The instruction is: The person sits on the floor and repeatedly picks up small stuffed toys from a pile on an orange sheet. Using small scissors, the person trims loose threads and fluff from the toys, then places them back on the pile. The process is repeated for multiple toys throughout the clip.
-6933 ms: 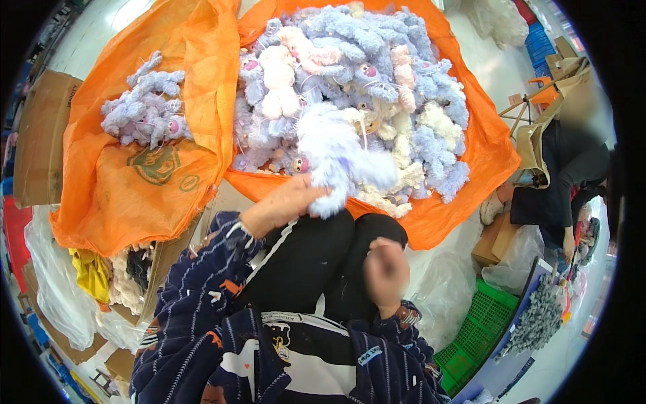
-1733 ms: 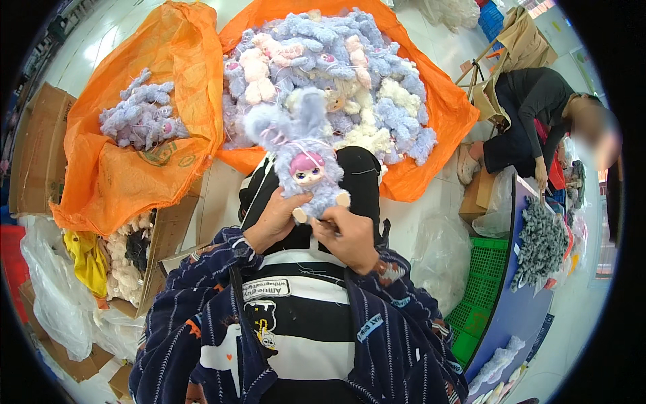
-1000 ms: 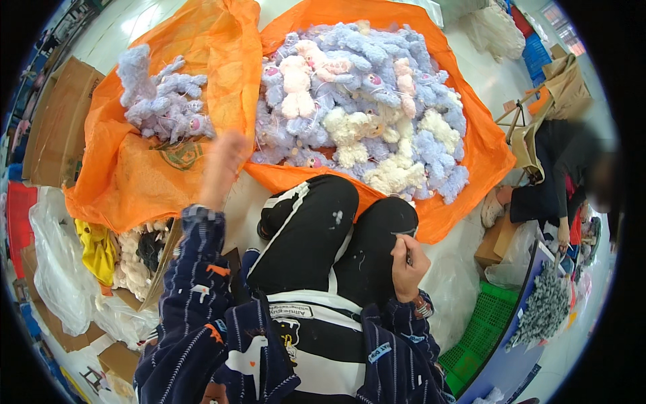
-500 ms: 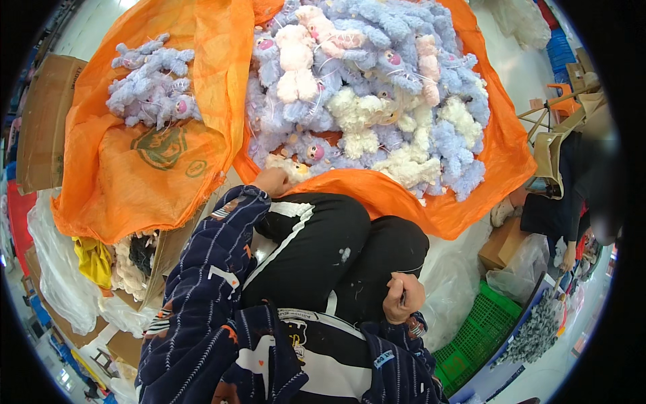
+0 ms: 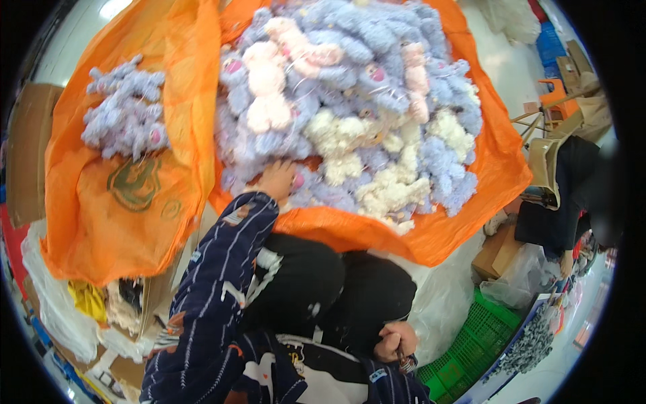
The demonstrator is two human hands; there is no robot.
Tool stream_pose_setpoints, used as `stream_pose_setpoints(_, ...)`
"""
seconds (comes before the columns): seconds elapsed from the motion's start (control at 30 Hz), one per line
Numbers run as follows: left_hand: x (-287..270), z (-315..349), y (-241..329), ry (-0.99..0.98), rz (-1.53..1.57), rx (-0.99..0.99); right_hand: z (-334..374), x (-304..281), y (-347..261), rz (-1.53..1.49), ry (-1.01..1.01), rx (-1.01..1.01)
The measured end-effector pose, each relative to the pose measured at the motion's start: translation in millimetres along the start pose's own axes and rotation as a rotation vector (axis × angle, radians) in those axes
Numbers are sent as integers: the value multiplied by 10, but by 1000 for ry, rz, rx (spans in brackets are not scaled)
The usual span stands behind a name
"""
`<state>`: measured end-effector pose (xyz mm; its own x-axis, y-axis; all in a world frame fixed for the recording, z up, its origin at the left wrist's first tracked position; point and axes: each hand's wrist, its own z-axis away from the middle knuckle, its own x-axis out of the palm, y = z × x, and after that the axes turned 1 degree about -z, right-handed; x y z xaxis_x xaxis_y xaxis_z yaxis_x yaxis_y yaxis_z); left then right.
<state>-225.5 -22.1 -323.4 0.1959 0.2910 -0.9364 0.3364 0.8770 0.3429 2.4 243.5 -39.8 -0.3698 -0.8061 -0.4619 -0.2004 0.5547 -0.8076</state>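
Note:
My left hand [image 5: 274, 182] reaches over the near edge of an orange woven sack [image 5: 323, 219] and rests on the plush toys heaped there. Its fingers are stretched out and apart, touching a lavender plush toy [image 5: 323, 194] with a pink face. What lies under the palm is hidden. Cream plush toys [image 5: 392, 193] lie to the right of this hand, and a pale pink plush toy [image 5: 268, 91] lies farther up the heap. Low over my lap, my right hand [image 5: 396, 341] is closed; anything inside its fingers is too small or covered to make out.
On the left, several lavender plush toys [image 5: 126, 108] lie on another orange sack [image 5: 101, 215]. Cardboard [image 5: 30, 155] stands beyond it. To my right are a green plastic crate [image 5: 471, 340], a cardboard box [image 5: 498, 250], clear plastic sheeting [image 5: 434, 303] and another person's dark clothing [image 5: 558, 195].
My left hand has moved from the sack's near edge onto the heap, and its fingers have spread. A cream toy beside it no longer shows. My right hand has dropped lower, still closed.

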Motion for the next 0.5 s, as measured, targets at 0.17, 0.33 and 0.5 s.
stream_pose_setpoints(0.17,140,30,-131,-299,32,-165,83,-41,90,-34,-38,72)
stream_pose_setpoints(0.33,387,110,-213,-207,-80,-256,30,32,-10,-19,-31,162)
stream_pose_setpoints(0.5,180,257,-197,-200,-3,-23,-13,123,-14,-39,-13,166)
